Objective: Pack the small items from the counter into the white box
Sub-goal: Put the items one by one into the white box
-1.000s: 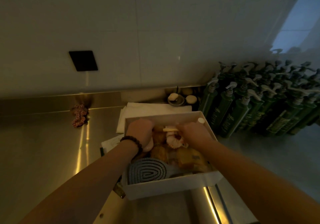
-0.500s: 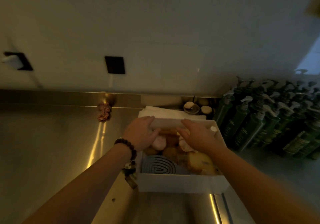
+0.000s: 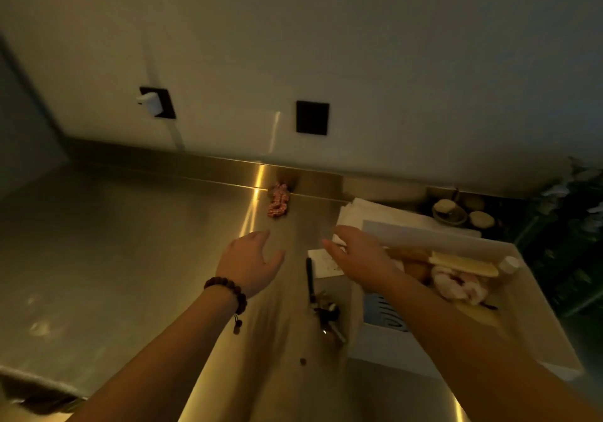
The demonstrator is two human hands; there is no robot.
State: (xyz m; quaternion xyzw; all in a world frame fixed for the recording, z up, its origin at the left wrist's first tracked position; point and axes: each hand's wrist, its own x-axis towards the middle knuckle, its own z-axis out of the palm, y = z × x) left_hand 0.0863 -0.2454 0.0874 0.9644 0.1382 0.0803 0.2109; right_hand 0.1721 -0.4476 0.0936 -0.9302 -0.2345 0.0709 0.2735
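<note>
Steel counter point(image 3: 114, 258), pink scrunchie point(image 3: 278, 200) by backsplash, keys point(image 3: 328, 315) beside white box point(image 3: 538, 317)

- Your left hand point(image 3: 248, 263) is stretched forward, palm down, fingers loosely spread and relaxed, holding nothing
- Your left forearm runs up from the lower left of the view, bare, with the wrist straight
- Your right hand point(image 3: 357, 258) reaches forward and to the left, palm down, fingers extended together and pointing left, holding nothing
- Your right forearm comes in from the lower right corner, bare, angled up and leftward
- The two hands sit near each other at about the same height, apart and not touching
</note>
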